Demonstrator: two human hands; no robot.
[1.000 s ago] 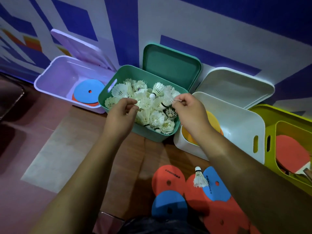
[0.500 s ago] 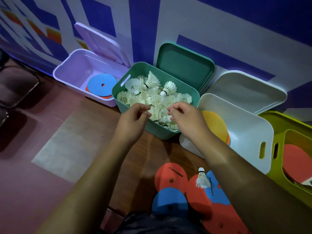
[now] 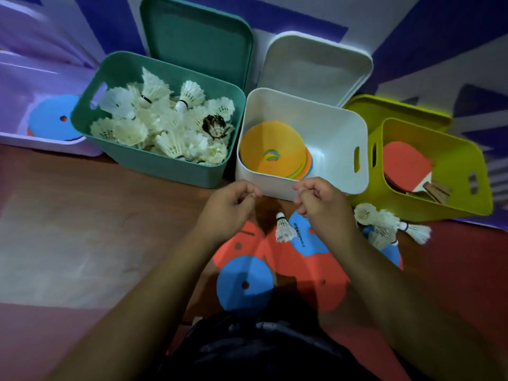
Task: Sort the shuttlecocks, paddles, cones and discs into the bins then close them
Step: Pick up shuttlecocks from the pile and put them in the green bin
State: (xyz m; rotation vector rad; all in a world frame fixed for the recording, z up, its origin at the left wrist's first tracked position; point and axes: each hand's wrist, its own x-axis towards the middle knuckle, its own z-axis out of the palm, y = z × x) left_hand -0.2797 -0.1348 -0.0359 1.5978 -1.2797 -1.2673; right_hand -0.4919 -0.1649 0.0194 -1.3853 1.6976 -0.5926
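While both hands hang in the air just short of the white bin (image 3: pixel 338 127), each grip is closed on itself. The left hand (image 3: pixel 231 207) has its fingers curled in with the thumb meeting the fingertips, the right hand (image 3: pixel 321 204) is bunched the same way, and I can see nothing held in either.

Below them, on the floor (image 3: pixel 110 210) of brown wood-grain boards, lie flat round foam discs, each with a small hole in the middle. A blue disc (image 3: pixel 244 284) is nearest the person, with red discs (image 3: pixel 310 270) overlapping around it. One feathered shuttlecock (image 3: pixel 284 228) lies on them between the wrists, its white cork tip pointing toward the bins. A loose cluster of shuttlecocks (image 3: pixel 384 224) lies just beside the right forearm, near the foot of the yellow-green bin (image 3: pixel 439 207).

Four smooth plastic bins with rounded corners stand in a row by the painted wall. The lilac bin (image 3: pixel 55 145) at far left holds a sky-blue disc (image 3: pixel 52 116) lying on a red one. The green bin (image 3: pixel 170 166) next to it is piled with a heap of shuttlecocks (image 3: pixel 165 127), pale and frilly, one of them dark; its green lid (image 3: pixel 198 37) stands up behind it. The white bin holds nested shallow cones (image 3: pixel 272 144), yellow on top with orange rims showing beneath, and its white lid (image 3: pixel 313 64) stands open behind. The yellow-green bin holds red-faced paddles (image 3: pixel 404 166) with wooden handles.
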